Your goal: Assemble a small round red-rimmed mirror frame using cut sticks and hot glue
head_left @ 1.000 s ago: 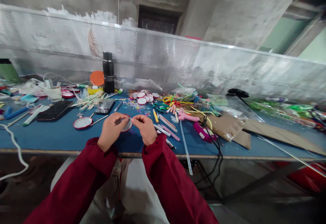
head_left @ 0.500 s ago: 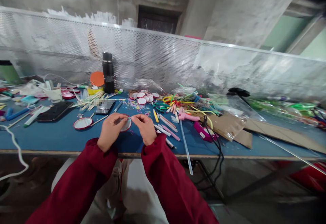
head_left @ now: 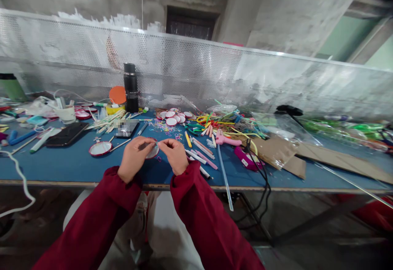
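Observation:
My left hand (head_left: 134, 157) is closed round a small round red-rimmed disc with a white face (head_left: 152, 151), held just above the blue table (head_left: 73, 164). My right hand (head_left: 174, 154) pinches something tiny at the disc's upper edge, fingertips meeting those of the left hand; I cannot make out what it is. Both sleeves are dark red. A small loose rubber band (head_left: 159, 159) lies on the table just below the disc.
Another red-rimmed disc on a stick (head_left: 100, 148) lies to the left, beside a black phone (head_left: 65, 133). Behind stand a black flask (head_left: 130, 87), more discs (head_left: 171, 118), scattered rubber bands, coloured sticks (head_left: 201, 153), a pink glue gun (head_left: 225, 140), its black cable (head_left: 259, 171) and cardboard (head_left: 294, 157).
Both hands stay together at the disc with only slight finger movement. The view has shifted a little.

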Demonstrator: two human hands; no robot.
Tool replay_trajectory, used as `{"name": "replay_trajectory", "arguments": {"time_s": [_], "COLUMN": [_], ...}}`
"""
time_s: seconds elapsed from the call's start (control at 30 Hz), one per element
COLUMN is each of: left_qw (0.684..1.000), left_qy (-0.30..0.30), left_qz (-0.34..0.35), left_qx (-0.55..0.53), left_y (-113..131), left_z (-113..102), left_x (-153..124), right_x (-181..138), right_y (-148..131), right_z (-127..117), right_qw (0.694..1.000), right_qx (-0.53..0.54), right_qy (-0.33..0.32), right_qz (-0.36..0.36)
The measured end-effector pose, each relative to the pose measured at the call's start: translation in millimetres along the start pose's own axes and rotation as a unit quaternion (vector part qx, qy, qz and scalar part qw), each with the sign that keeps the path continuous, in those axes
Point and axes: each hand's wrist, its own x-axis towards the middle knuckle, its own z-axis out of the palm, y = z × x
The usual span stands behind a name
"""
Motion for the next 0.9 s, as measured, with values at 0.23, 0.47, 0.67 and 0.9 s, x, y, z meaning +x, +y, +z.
{"name": "replay_trajectory", "arguments": {"time_s": [0.23,0.47,0.67,0.9], "left_qw": [0.999,0.997,0.996,0.997], "left_qy": [0.027,0.047,0.052,0.046], "left_qz": [-0.031,-0.055,-0.061,-0.049], "left_qx": [0.020,0.030,0.031,0.030], "left_y": [-3.9,-10.6,-10.1,-10.5], "left_z": [-1.0,-1.8,-1.4,-0.3], "left_x": [-0.1,0.0,0.3,0.3], "right_x": [0.7,8.2,17.3,12.2], "right_y": [-2.1,6.7,15.7,12.0], "right_z": [-1.3,-4.6,-12.2,-10.8], "right_qw": [0.997,0.989,0.981,0.977], "right_qx": [0.036,0.031,-0.003,-0.102], "right_qy": [0.061,0.141,0.196,0.179], "right_qz": [-0.007,-0.010,-0.011,-0.052]}}
